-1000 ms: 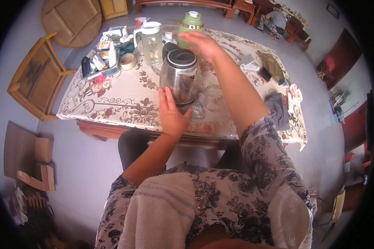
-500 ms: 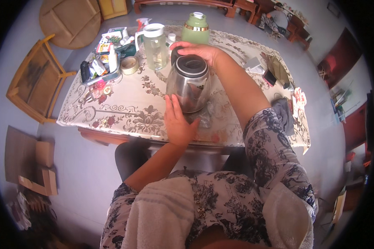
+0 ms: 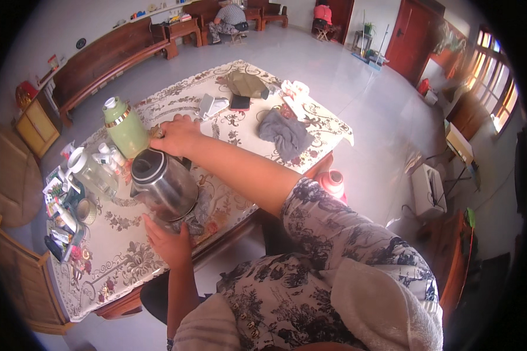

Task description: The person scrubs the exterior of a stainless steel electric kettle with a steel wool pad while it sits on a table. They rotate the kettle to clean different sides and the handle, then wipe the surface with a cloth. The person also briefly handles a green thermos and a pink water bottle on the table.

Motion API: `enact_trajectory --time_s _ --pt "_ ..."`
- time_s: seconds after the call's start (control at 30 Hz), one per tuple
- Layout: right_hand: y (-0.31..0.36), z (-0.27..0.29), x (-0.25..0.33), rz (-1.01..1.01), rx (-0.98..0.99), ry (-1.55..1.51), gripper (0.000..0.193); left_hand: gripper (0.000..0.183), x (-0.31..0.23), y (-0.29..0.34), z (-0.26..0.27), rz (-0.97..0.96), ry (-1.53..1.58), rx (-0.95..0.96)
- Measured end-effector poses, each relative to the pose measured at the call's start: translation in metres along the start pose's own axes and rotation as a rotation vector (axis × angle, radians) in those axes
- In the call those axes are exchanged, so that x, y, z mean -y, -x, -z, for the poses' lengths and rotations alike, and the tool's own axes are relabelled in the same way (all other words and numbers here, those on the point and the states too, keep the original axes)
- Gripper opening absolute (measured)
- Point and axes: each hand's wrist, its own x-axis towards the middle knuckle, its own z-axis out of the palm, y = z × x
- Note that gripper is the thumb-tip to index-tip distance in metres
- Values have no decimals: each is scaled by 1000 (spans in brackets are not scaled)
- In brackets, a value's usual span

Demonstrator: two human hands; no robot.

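A stainless steel electric kettle (image 3: 161, 186) with a closed lid stands tilted on the floral tablecloth (image 3: 117, 260), near the table's front edge. My right hand (image 3: 177, 136) reaches over the table and closes on the kettle's dark handle at its far side. My left hand (image 3: 170, 243) lies with fingers spread against the kettle's lower near side, on the cloth. A green thermos flask (image 3: 125, 127) stands just behind the kettle, and a clear glass jar (image 3: 93, 172) stands to its left.
A grey cloth (image 3: 284, 133), a dark phone (image 3: 240, 102) and an olive pouch (image 3: 247, 85) lie on the far table half. Small bottles and packets (image 3: 64, 216) crowd the left end. A pink flask (image 3: 332, 182) stands on the floor. A wooden chair (image 3: 23, 281) is at the left.
My right hand left the green flask and took the kettle's handle. The kettle has tipped and shifted toward me, and my view has swung round.
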Motion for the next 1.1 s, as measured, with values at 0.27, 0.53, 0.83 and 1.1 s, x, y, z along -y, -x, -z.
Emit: enact_trajectory --time_s 0.27,0.53,0.83,1.1 --pt "-34 -46 -13 462 -334 -199 31 25 32 -28 2 -346 -97 -8" --pt "-36 -43 -33 294 -226 -381 40 16 34 -20 25 12 105 119" --pt "-43 -48 -42 294 -231 -568 34 22 70 -61 62 356 634 -419" --pt "-35 -44 -34 306 -275 -475 36 21 1 -66 26 500 1274 44"
